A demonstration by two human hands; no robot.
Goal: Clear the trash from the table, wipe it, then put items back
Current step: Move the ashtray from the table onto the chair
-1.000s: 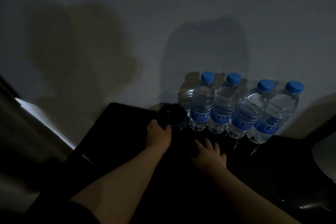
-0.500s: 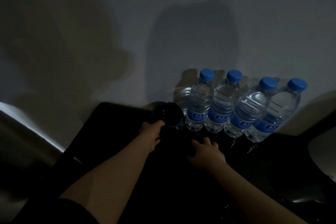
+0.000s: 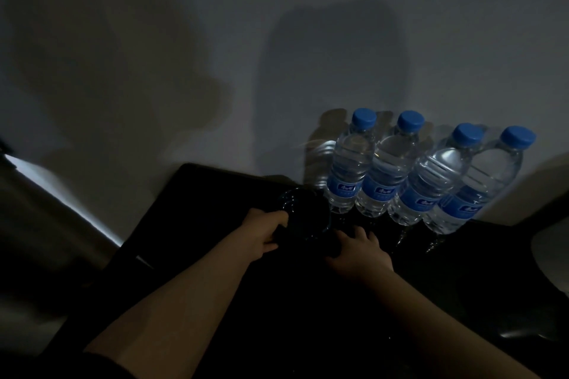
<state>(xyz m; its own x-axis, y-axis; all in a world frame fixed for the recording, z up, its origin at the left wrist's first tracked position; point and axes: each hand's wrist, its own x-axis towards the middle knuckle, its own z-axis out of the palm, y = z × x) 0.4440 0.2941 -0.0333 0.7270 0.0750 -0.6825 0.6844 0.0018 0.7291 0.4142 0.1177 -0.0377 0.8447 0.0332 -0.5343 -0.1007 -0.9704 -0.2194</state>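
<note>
The scene is dim. A black table (image 3: 191, 200) stands against a pale wall. Several clear water bottles (image 3: 349, 169) with blue caps and blue labels stand in a row at its back right. Just left of them sits a dark round glass dish (image 3: 303, 212), hard to make out. My left hand (image 3: 261, 232) grips the dish's near left rim, fingers curled over it. My right hand (image 3: 358, 251) lies on the table just right of the dish, fingers spread towards it; whether it touches the dish is hidden in the dark.
The wall (image 3: 277, 40) rises right behind the bottles. A pale rounded object (image 3: 551, 252) shows at the right edge. A lit strip of floor (image 3: 61, 194) runs along the table's left side.
My left hand slid from the dish's front round to its left rim and took hold. My right hand moved left towards the dish. The bottles stayed put.
</note>
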